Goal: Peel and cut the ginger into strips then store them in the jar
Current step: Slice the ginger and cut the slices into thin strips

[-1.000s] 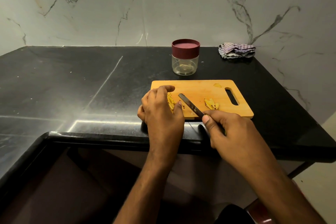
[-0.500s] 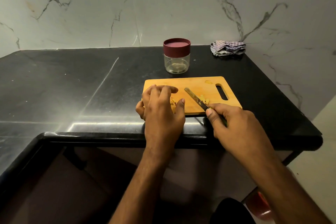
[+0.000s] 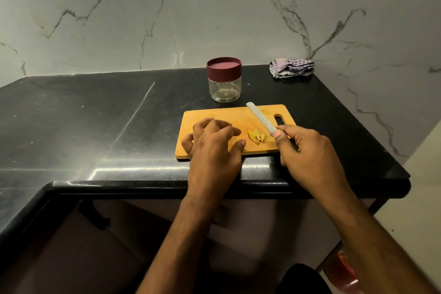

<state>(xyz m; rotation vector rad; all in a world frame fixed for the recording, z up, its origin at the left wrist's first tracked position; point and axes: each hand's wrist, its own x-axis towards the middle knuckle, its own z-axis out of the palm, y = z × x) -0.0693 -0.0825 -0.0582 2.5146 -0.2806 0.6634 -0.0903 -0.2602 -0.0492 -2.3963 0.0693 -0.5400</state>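
Head view showed me the ginger strips [image 3: 256, 136] piled on the cutting board [image 3: 229, 116] between both hands. My right hand [image 3: 307, 148], at 3 o'clock from the pile, gripped the knife [image 3: 261, 118], blade pointing toward 11. My left hand [image 3: 214, 143], at 9 o'clock, hovered with loosely spread fingers, holding nothing. The lidded jar [image 3: 223, 79] stood at 12 o'clock on the counter [image 3: 95, 114].

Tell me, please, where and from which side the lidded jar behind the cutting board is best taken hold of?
Probably by the clear lower body of the jar, from the side, fingers wrapped round it. It stands upright and round with open counter to its left, while the maroon lid is still on, so a hold on the body leaves the lid free for twisting off. The left hand, which holds nothing, is nearest.
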